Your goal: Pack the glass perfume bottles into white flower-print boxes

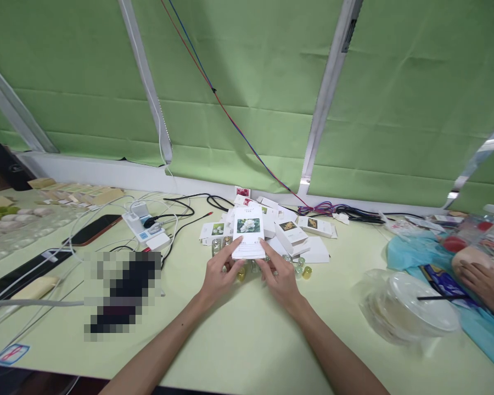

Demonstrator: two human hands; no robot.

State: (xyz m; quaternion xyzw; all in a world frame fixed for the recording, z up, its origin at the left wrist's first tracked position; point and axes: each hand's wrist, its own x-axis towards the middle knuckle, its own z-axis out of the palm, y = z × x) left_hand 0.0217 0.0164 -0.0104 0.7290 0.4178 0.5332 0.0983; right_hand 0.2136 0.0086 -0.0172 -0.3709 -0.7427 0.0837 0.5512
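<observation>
A white card box [248, 236] with a white-flower picture is held upright between both my hands, over the middle of the table. My left hand [224, 269] grips its lower left edge, and my right hand [278, 270] grips the lower right edge. Around and partly behind my hands stand several small glass bottles [299, 267], some yellowish and some clear. Behind the held box lies a loose pile of similar white boxes, among them one with a yellow-flower picture [292, 237]. My hands hide part of the bottles.
At left lie a power strip [142, 225], tangled cables, phones [91, 229] and a tray of small pale pieces [12, 236]. At right are a round plastic-wrapped container [420, 307], blue plastic [411, 255] and another person's hand [483, 277]. Cables [346, 213] run along the back.
</observation>
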